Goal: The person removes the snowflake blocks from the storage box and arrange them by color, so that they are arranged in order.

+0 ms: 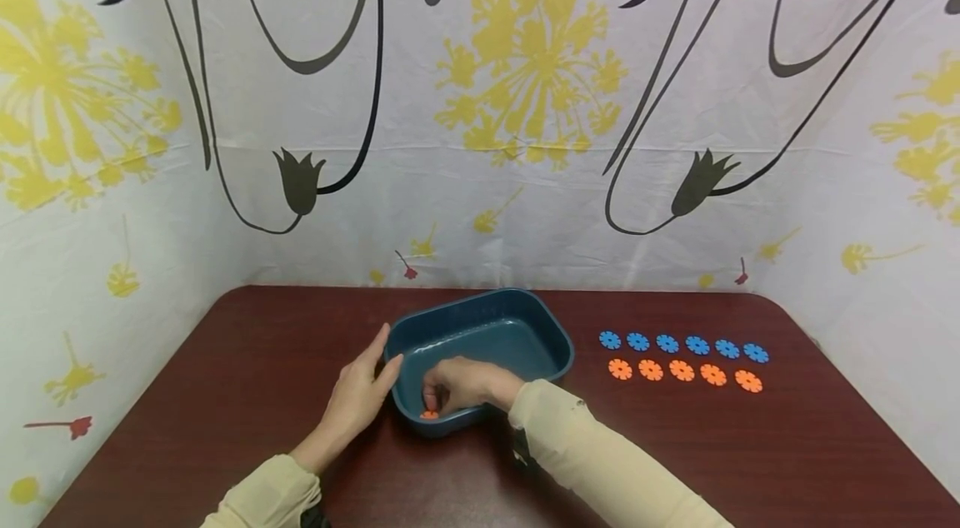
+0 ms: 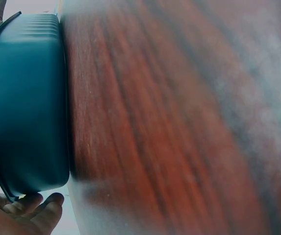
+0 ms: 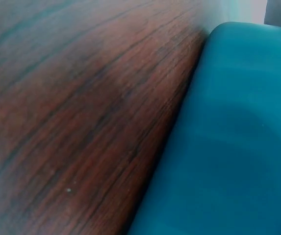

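Observation:
A dark teal plastic tub [image 1: 517, 336] stands on the table, turned at a slight angle. My left hand [image 1: 352, 395] grips its left end, thumb at the rim and fingers along the outer wall. In the left wrist view, fingers [image 2: 47, 210] of that hand curl against the end of the tub [image 2: 27, 107]. My right hand [image 1: 465, 385] reaches over the near wall into the tub. Its bent fingers pinch an orange notched disc [image 1: 429, 415] in the near left corner; the fingertips partly cover it. Only the tub's outer wall [image 3: 228, 142] and the table show in the right wrist view.
Right of the tub lie two rows of flat notched discs: several blue ones [image 1: 667, 343] behind, several orange ones [image 1: 682, 371] in front. The dark red wooden table [image 1: 225, 395] ends at a patterned white cloth [image 1: 510, 220] at the back and sides.

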A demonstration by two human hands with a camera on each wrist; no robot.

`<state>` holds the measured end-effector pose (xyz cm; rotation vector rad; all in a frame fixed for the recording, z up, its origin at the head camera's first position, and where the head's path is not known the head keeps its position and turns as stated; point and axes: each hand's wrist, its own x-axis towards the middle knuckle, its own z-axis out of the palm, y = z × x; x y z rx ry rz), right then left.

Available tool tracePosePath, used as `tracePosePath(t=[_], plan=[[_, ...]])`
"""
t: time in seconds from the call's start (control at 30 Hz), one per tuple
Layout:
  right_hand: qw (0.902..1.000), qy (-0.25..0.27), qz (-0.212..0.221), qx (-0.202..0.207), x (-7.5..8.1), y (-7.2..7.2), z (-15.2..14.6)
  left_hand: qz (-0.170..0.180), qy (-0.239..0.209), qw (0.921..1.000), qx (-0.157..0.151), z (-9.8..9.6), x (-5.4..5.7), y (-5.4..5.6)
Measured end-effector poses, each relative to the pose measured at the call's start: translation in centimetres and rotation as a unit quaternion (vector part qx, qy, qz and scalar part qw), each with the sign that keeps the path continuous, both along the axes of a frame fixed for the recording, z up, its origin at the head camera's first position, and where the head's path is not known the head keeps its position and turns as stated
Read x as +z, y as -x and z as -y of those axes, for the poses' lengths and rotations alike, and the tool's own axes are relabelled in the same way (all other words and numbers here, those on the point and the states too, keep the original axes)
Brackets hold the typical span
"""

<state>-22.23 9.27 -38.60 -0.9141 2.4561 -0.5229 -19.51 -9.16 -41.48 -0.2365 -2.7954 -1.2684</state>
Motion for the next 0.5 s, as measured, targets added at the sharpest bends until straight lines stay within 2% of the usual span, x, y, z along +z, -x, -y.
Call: tracePosePath(t=[0.5], plan=[[0.9999,0.009,-0.004,0.012,-0.28,0.06,0.32,-0.004,0.003,1.0,0.003,0.0,-0.1,0.01]])
